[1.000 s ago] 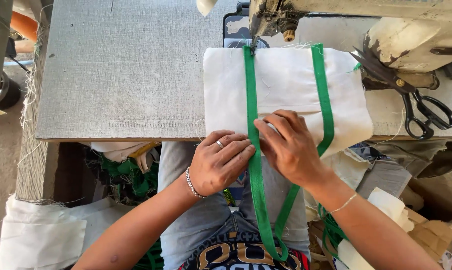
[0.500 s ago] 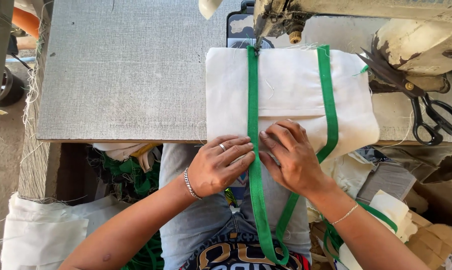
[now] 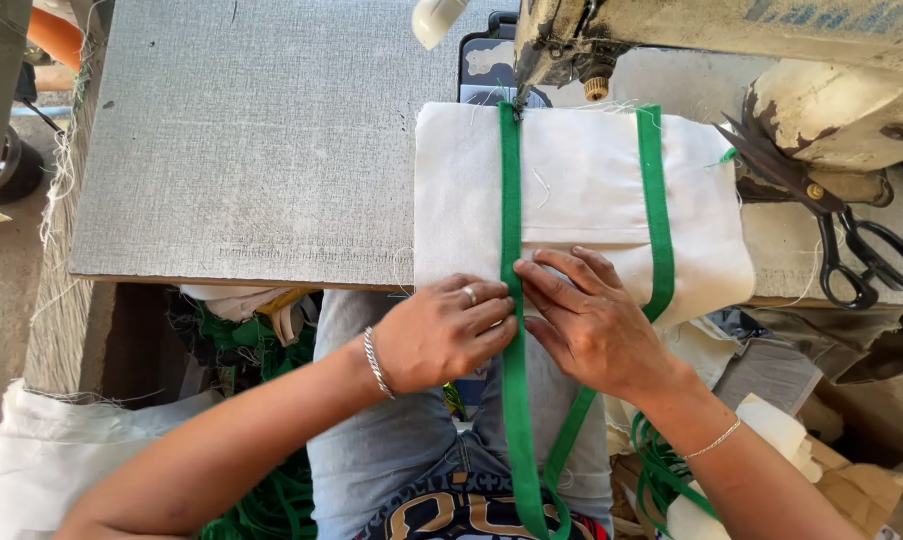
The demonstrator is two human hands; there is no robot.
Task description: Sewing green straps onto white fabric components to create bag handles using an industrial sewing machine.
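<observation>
Grey textured rectangular work table, front edge toward the wearer. Worn cream-and-rust industrial sewing machine across top right, head overhanging the cloth. White woven fabric bag panel lying flat on the table, near edge hanging just over the front edge. Long green webbing strap running straight from under the needle area, down the panel's left-centre, off the table and into the lap, looping back up as a second run along the panel's right side. Black-handled steel scissors on the table right of the panel, apart from it, blades pointing up-left toward the machine.

Left hand: fingers flat and together, pressed on the panel's near edge, fingertips touching the left side of the strap. Nothing gripped. Ring on one finger, chain bracelet at the wrist.

Right hand: fingers spread, pressed flat on the panel, fingertips against the right side of the strap. Nothing gripped; both hands open, pinning rather than grasping.

Step in hand, as judged: aligning the strap on the panel and holding it steady for stitching at the needle.

Next move, as judged: calls for keeping the strap straight and centred between both sets of fingertips while feeding toward the needle, even pressure, fingers well clear of the needle.
</observation>
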